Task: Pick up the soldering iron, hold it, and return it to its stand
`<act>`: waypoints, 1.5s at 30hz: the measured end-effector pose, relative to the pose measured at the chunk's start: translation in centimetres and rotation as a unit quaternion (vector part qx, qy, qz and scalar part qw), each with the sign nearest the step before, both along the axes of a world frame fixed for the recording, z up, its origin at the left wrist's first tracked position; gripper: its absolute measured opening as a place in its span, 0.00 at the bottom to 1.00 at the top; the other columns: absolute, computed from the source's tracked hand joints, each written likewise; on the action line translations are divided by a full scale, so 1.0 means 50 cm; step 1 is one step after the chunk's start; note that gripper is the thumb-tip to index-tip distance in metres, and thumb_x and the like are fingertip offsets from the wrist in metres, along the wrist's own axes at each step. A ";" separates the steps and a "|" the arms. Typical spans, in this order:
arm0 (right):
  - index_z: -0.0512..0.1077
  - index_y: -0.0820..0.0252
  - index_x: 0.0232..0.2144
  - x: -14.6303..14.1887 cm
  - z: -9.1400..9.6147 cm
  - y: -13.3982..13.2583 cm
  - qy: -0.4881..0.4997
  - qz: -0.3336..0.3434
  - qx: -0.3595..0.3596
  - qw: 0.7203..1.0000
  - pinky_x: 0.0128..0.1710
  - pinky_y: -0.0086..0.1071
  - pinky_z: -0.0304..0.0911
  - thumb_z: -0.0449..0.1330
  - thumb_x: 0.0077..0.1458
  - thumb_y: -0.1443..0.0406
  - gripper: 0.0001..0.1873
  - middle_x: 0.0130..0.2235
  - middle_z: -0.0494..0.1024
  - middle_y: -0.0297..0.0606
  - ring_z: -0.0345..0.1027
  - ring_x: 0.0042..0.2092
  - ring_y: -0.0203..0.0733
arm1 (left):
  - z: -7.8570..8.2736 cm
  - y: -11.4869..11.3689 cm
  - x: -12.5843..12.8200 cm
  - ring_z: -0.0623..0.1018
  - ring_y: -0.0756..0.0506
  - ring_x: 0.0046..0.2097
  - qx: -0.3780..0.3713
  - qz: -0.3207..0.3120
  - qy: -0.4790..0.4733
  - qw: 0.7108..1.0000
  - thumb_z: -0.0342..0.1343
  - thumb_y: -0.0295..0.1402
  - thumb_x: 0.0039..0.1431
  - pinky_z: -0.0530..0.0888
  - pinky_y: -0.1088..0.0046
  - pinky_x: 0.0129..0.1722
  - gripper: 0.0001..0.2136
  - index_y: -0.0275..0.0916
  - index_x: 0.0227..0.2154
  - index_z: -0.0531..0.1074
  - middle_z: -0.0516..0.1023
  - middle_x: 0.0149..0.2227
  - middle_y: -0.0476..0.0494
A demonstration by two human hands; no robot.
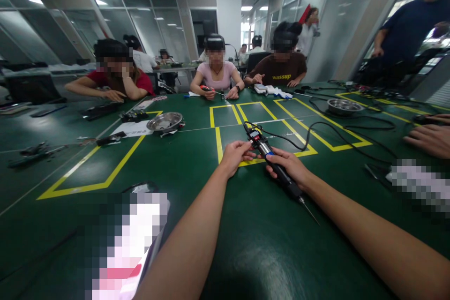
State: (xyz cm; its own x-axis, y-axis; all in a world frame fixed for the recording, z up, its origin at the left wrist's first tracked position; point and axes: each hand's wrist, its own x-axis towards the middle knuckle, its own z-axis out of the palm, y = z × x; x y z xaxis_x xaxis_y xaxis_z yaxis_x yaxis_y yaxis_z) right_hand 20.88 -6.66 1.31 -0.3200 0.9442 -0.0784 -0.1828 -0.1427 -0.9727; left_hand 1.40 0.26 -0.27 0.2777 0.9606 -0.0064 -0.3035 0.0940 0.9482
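A black corded electric screwdriver (284,177) with a blue band lies slantwise in front of me above the table. Its long thin bit points back toward my right forearm, and its cord end points away. My right hand (290,165) is wrapped round the middle of its body. With the fingers of my left hand (236,157) I pinch at the far end, by the metal collar and the cord joint; the fingertips are partly hidden there. A black cord (309,131) runs from that end to the right across the table.
Yellow tape outlines (218,143) mark the green table (260,253). Metal bowls (165,122) (345,106) stand left and right. A blurred-out phone-like device (140,239) lies near my left forearm. Co-workers sit opposite; another person's hand (431,136) rests at right.
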 end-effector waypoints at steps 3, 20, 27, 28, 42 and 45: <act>0.70 0.63 0.52 0.002 -0.001 -0.002 0.006 0.002 0.000 1.000 0.20 0.25 0.56 0.65 0.53 0.57 0.26 0.25 0.74 0.36 0.65 0.22 0.34 | 0.005 -0.002 -0.001 0.80 0.48 0.31 -0.012 0.000 -0.022 1.000 0.62 0.33 0.56 0.75 0.75 0.28 0.10 0.31 0.34 0.69 0.79 0.36 0.36; 0.71 0.61 0.49 0.005 -0.001 -0.001 0.047 0.008 -0.009 0.999 0.19 0.25 0.55 0.65 0.54 0.59 0.21 0.25 0.74 0.36 0.64 0.21 0.33 | 0.018 -0.010 -0.007 0.80 0.48 0.31 -0.028 -0.024 -0.013 0.999 0.60 0.31 0.58 0.74 0.76 0.29 0.08 0.30 0.34 0.71 0.80 0.35 0.35; 0.71 0.62 0.51 0.007 0.001 -0.004 0.041 0.013 -0.010 0.999 0.19 0.25 0.55 0.65 0.53 0.59 0.24 0.24 0.74 0.35 0.64 0.21 0.33 | 0.015 -0.009 -0.006 0.80 0.49 0.31 -0.024 -0.024 -0.014 0.999 0.61 0.33 0.58 0.74 0.77 0.29 0.10 0.30 0.32 0.71 0.79 0.34 0.36; 0.71 0.62 0.51 0.007 0.001 -0.005 0.039 0.014 -0.009 0.999 0.20 0.26 0.55 0.65 0.53 0.58 0.24 0.25 0.74 0.35 0.64 0.21 0.33 | 0.014 -0.009 -0.006 0.80 0.49 0.31 -0.024 -0.022 -0.016 0.999 0.62 0.33 0.57 0.74 0.77 0.29 0.10 0.30 0.32 0.71 0.79 0.34 0.36; 0.71 0.61 0.53 0.011 -0.004 0.000 0.027 0.008 -0.010 1.000 0.20 0.25 0.55 0.65 0.52 0.57 0.27 0.25 0.75 0.36 0.64 0.21 0.34 | 0.014 -0.009 -0.011 0.79 0.50 0.31 -0.021 -0.037 -0.037 0.998 0.62 0.33 0.56 0.74 0.76 0.29 0.10 0.29 0.34 0.73 0.80 0.38 0.34; 0.71 0.62 0.52 0.010 -0.002 -0.002 0.027 0.012 -0.007 1.000 0.20 0.26 0.55 0.65 0.53 0.58 0.26 0.24 0.74 0.36 0.64 0.21 0.34 | 0.013 -0.009 -0.011 0.79 0.50 0.31 -0.021 -0.036 -0.033 0.999 0.63 0.34 0.56 0.73 0.77 0.29 0.10 0.29 0.34 0.73 0.80 0.38 0.35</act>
State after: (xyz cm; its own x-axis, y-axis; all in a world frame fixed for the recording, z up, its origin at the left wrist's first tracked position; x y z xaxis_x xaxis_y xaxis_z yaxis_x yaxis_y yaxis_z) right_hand 21.38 -6.75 1.21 -0.3464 0.9353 -0.0728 -0.2313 -0.1603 -0.9596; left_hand 0.86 -0.16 0.37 0.3474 0.9374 -0.0248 -0.3562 0.1563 0.9212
